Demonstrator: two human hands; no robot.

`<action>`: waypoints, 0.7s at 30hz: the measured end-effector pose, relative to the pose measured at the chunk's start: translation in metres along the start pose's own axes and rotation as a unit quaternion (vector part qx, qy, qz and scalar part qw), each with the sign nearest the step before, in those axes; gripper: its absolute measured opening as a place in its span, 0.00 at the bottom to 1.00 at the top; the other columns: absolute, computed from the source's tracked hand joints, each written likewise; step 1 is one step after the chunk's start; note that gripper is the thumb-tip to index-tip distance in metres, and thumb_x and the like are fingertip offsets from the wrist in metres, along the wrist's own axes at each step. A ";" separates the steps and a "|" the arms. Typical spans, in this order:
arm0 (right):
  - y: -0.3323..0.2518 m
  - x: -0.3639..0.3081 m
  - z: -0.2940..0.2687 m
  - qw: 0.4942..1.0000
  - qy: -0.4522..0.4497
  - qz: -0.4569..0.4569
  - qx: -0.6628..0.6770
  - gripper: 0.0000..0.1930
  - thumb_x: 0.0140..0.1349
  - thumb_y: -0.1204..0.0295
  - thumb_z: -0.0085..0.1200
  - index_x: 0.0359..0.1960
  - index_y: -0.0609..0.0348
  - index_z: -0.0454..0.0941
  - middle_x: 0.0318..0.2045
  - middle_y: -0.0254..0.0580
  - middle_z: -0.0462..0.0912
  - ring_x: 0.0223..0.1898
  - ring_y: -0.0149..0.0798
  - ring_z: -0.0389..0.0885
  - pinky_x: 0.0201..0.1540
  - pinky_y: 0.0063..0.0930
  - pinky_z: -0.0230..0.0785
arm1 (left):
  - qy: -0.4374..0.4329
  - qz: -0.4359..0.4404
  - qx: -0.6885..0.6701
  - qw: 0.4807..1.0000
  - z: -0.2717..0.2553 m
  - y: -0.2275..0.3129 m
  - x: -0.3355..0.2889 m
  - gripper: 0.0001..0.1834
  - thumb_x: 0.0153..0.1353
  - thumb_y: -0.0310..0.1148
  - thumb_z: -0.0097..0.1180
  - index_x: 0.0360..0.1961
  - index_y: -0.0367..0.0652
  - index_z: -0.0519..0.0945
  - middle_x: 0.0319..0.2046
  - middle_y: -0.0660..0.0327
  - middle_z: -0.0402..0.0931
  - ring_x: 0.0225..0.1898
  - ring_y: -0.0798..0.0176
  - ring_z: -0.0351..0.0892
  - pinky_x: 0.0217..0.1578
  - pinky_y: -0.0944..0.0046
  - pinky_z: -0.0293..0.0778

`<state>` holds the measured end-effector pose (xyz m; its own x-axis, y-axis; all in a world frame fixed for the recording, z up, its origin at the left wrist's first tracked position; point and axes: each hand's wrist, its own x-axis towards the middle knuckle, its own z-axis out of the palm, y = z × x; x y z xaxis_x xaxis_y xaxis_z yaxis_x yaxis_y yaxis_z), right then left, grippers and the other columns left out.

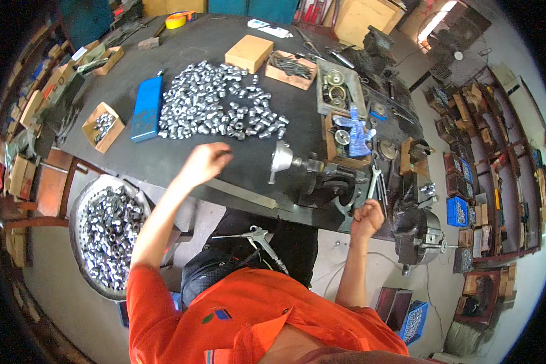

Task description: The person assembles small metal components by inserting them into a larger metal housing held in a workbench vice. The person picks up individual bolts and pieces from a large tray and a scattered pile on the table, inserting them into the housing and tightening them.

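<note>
A dark table (200, 43) carries loose metal fittings (194, 103), a blue case (145, 110), a tan box (249, 53), a grey tray (358, 91) and yellow tape (176, 22).

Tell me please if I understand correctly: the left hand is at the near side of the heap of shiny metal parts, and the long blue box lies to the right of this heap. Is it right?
Not quite: the head view shows the long blue box to the left of the heap of shiny metal parts.

I see yellow tape roll (175, 22) up top, closed tan box (247, 53) lower and rightward, brown shelves (511, 177) far right.
</note>
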<state>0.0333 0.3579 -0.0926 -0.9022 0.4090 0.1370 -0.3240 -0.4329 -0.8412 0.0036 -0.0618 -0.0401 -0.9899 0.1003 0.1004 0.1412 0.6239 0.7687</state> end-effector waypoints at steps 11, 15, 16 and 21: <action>0.006 0.008 0.011 0.999 0.021 0.033 -0.001 0.09 0.58 0.71 0.41 0.28 0.66 0.69 0.11 0.30 0.59 0.12 0.24 0.51 0.14 0.18 0.46 | 0.028 0.198 0.279 0.939 0.126 0.010 0.106 0.12 0.50 0.39 0.53 0.25 0.41 0.71 0.19 0.53 0.74 0.21 0.51 0.76 0.22 0.56 0.71; 0.007 0.006 0.007 0.999 0.027 0.033 0.007 0.09 0.57 0.72 0.41 0.29 0.67 0.69 0.11 0.29 0.58 0.12 0.23 0.50 0.15 0.19 0.45 | -0.063 0.156 0.267 0.949 0.117 0.002 0.092 0.09 0.46 0.37 0.54 0.25 0.43 0.72 0.20 0.54 0.75 0.25 0.52 0.77 0.24 0.57 0.71; 0.007 0.007 0.006 0.999 0.027 0.035 0.014 0.09 0.57 0.72 0.41 0.29 0.67 0.69 0.11 0.29 0.58 0.12 0.23 0.50 0.15 0.19 0.44 | -0.091 0.147 0.288 0.942 0.108 0.009 0.085 0.09 0.45 0.37 0.55 0.26 0.44 0.73 0.21 0.54 0.75 0.26 0.52 0.77 0.25 0.57 0.72; 0.010 0.009 0.006 0.999 0.025 0.027 -0.008 0.11 0.57 0.71 0.40 0.31 0.69 0.69 0.11 0.29 0.56 0.12 0.23 0.48 0.15 0.19 0.44 | -0.135 0.110 0.244 0.954 0.080 0.029 0.062 0.11 0.45 0.34 0.54 0.30 0.40 0.74 0.26 0.51 0.76 0.33 0.48 0.76 0.33 0.51 0.71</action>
<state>0.0202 0.3526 -0.0969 -0.9025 0.4256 0.0656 -0.2706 -0.4420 -0.8552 -0.0527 0.0246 -0.0622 -0.9052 0.4248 0.0084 0.3999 0.8450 0.3551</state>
